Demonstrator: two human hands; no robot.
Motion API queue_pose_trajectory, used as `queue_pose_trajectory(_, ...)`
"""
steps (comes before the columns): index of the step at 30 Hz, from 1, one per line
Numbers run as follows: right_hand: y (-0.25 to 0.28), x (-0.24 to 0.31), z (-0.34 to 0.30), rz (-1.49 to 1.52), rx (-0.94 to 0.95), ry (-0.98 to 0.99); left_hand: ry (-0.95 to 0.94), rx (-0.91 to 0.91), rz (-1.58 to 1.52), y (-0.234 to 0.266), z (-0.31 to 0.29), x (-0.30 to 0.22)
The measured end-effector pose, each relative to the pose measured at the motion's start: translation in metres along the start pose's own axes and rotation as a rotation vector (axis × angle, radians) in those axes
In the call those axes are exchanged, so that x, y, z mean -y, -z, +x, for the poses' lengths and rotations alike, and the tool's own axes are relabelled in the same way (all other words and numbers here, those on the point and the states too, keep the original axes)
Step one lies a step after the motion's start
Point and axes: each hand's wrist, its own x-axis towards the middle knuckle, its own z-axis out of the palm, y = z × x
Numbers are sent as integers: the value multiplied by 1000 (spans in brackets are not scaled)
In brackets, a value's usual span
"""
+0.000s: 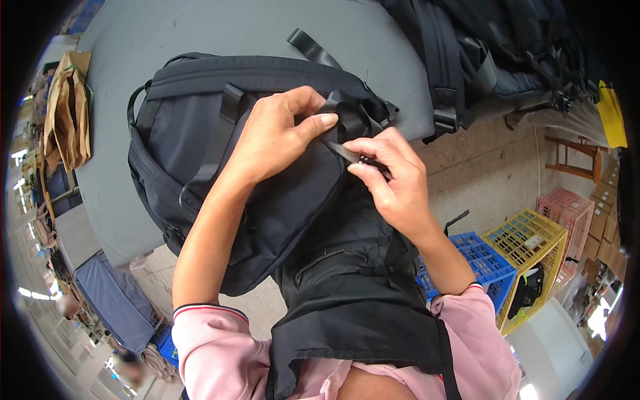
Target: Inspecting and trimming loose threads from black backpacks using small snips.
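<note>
A black backpack [287,193] lies on the grey padded table and hangs over its near edge toward my lap. My left hand [283,127] is closed, pinching a bunched black webbing strap [350,117] at the backpack's right end. Just below and to the right, my right hand [397,177] grips a small black-handled blade [345,153]. Its pointed metal tip faces left, close to the backpack's edge beneath the strap. Fingers cover most of the handle. Another flat strap [223,133] with a folded end runs across the backpack beside my left wrist.
The grey table [133,200] spreads beyond the backpack. More black backpacks [493,53] are piled at the far right. Blue [477,260] and yellow crates [527,237] stand on the floor at my right. Brown paper [69,113] hangs at the table's left side.
</note>
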Motion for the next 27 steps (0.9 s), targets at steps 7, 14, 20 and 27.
queue_pose_trajectory(7, 2, 1, -2, 139, -45, 9, -6, 9, -454, 1, -5, -4)
queue_pose_trajectory(14, 3, 6, -4, 3, -73, 21, 75, -66, -317, -3, 0, -5)
queue_pose_trajectory(20, -25, -3, 10, 205, 4, 18, 68, -84, -356, -5, 7, 2)
queue_pose_trajectory(27, -2, -2, -30, 608, 149, -242, 28, -70, -453, 0, 1, -2)
